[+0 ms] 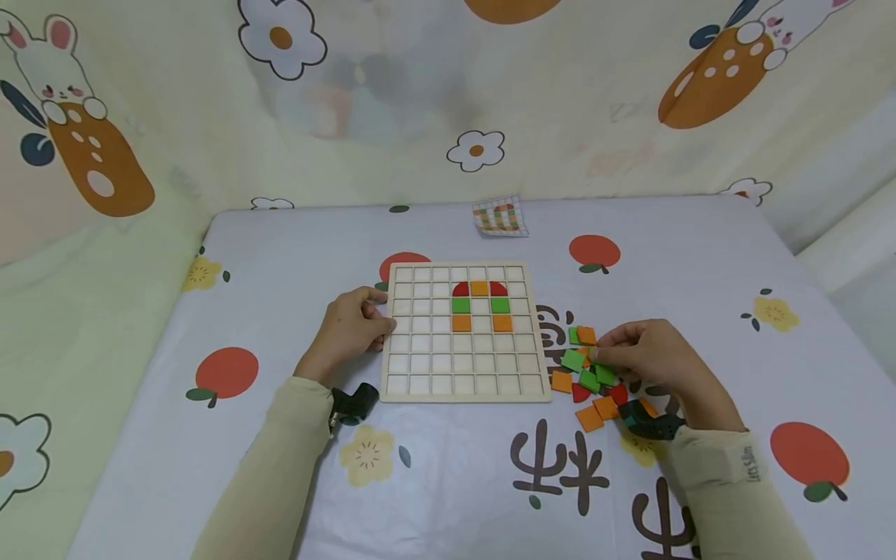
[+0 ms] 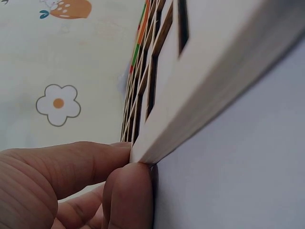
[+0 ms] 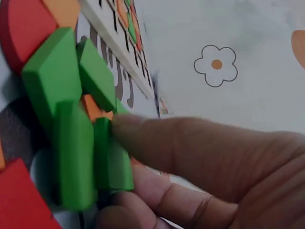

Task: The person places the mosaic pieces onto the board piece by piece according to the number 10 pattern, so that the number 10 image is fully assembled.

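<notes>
Left grip [image 1: 348, 327] clamped on the left edge of the gridded board [image 1: 465, 399], which lies immediately right of it on the tabletop [image 1: 455, 505]. Right grip [image 1: 654, 358] among loose tiles [image 1: 588, 379], thumb at a green tile [image 3: 121, 164]; whether it is clamped cannot be told.

Head view: above the near side of the grid board [image 1: 463, 363], facing forward-down. Wrist views: close-range, left and right of it, facing the backdrop [image 1: 406, 171]; all include it.
</notes>
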### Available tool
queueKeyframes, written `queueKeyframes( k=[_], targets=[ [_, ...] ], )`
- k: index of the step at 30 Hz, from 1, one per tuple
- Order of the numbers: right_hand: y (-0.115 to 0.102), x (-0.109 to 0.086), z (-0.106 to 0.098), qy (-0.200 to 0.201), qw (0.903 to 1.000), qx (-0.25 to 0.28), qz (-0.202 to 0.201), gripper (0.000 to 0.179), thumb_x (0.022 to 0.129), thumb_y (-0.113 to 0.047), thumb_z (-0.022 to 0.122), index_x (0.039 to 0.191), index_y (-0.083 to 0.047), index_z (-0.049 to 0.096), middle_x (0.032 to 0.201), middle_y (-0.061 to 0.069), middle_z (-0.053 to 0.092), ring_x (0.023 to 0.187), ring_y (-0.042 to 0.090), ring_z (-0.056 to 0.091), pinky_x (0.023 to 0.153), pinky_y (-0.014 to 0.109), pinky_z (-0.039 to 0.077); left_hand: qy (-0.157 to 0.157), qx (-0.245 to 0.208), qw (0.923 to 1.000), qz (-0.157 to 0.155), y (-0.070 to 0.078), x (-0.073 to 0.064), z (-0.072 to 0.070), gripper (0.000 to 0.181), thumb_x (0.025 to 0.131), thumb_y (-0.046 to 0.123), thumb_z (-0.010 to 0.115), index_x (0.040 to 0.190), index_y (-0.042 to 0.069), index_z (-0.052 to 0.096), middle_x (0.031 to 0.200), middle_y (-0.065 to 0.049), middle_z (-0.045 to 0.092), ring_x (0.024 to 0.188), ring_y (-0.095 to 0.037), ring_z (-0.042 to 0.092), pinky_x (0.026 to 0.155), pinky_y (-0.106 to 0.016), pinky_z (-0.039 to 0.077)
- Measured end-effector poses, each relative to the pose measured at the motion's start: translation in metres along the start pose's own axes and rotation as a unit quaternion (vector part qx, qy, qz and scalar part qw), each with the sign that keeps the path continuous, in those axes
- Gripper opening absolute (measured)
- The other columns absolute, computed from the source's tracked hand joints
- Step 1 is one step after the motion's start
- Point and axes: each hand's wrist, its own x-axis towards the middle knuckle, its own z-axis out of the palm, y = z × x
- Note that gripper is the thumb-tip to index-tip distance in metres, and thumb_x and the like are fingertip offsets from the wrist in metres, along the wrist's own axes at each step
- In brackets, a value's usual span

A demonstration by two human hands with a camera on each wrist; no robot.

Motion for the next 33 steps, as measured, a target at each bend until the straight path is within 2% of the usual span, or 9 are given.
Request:
queueKeyframes(
  k=[6,17,24,33],
  targets=[
    [0.0008,-0.0015,0.0007,0.011,0.9998,-0.017,0.005,0.042,0.094,-0.031,0.078,0.115,0.005,0.069,0.092,0.009,0.071,0.075,0.023,0.064,0.066,0.035,0.056,0.003,-0.003,1.0,0.006,0.0003,-0.0006,0.0005,0.044,0.095,0.009,0.076,0.136,0.005,0.061,0.092,-0.01,0.062,0.063,-0.016,0.064,0.061,-0.024,0.056],
    [-0.0045,-0.0083,0.0031,0.018,0.999,-0.039,0.006,0.033,0.094,-0.031,0.077,0.104,0.0,0.071,0.084,0.006,0.069,0.074,0.024,0.062,0.063,0.035,0.051,0.001,-0.009,1.0,-0.005,0.0004,-0.0008,0.0007,0.044,0.095,0.01,0.076,0.135,0.006,0.061,0.093,-0.01,0.062,0.064,-0.016,0.064,0.061,-0.024,0.057],
    [-0.0074,-0.0098,0.0048,0.015,0.9989,-0.045,0.001,0.04,0.091,-0.03,0.079,0.114,0.001,0.069,0.091,0.009,0.069,0.079,0.025,0.06,0.065,0.034,0.05,0.003,-0.008,1.0,0.0,-0.0013,0.002,0.0012,0.043,0.094,0.01,0.076,0.134,0.006,0.061,0.093,-0.011,0.062,0.064,-0.016,0.064,0.061,-0.025,0.057],
    [-0.0026,-0.0038,0.0078,0.001,0.9995,-0.026,-0.019,0.033,0.092,-0.026,0.079,0.109,0.0,0.07,0.087,0.006,0.069,0.072,0.024,0.058,0.059,0.034,0.05,0.003,-0.003,1.0,0.004,-0.0027,0.0011,-0.0006,0.043,0.095,0.009,0.076,0.135,0.004,0.061,0.092,-0.011,0.063,0.064,-0.015,0.065,0.061,-0.024,0.057]
  ],
)
